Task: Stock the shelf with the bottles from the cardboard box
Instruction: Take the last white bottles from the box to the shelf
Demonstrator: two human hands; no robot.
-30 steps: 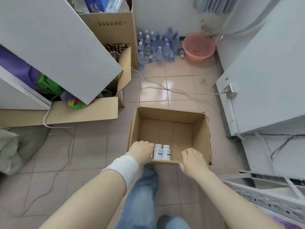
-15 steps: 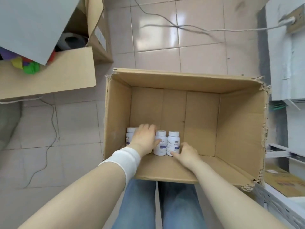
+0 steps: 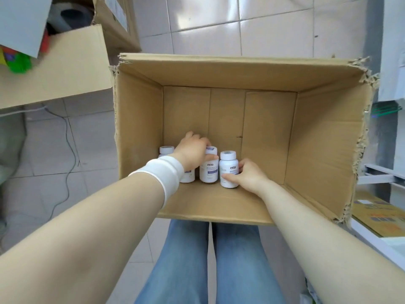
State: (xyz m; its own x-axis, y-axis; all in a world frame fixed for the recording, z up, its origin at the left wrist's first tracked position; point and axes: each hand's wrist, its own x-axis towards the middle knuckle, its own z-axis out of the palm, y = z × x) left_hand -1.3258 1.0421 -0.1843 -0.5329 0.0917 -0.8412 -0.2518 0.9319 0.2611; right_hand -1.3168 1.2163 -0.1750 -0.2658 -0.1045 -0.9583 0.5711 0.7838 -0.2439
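An open cardboard box (image 3: 324, 137) stands on the tiled floor in front of my legs. Several white pill bottles stand in its near left corner. My left hand (image 3: 192, 151), with a white band on the wrist, is curled over the top of the middle bottle (image 3: 209, 170). My right hand (image 3: 247, 175) grips the rightmost bottle (image 3: 228, 166) from its right side, thumb in front. A further bottle (image 3: 166, 150) stands by the left wall, and another is partly hidden behind my left wrist.
A second cardboard box (image 3: 65, 64) with colourful items lies at the left, under a grey panel (image 3: 19, 20). A cable (image 3: 70, 145) trails over the floor at the left. A metal shelf frame (image 3: 377, 178) and a flat printed carton (image 3: 381, 213) are at the right.
The view has come closer over the box. Both hands have reached deeper in; my right hand has closed round the rightmost bottle and my left hand has settled on the middle one.
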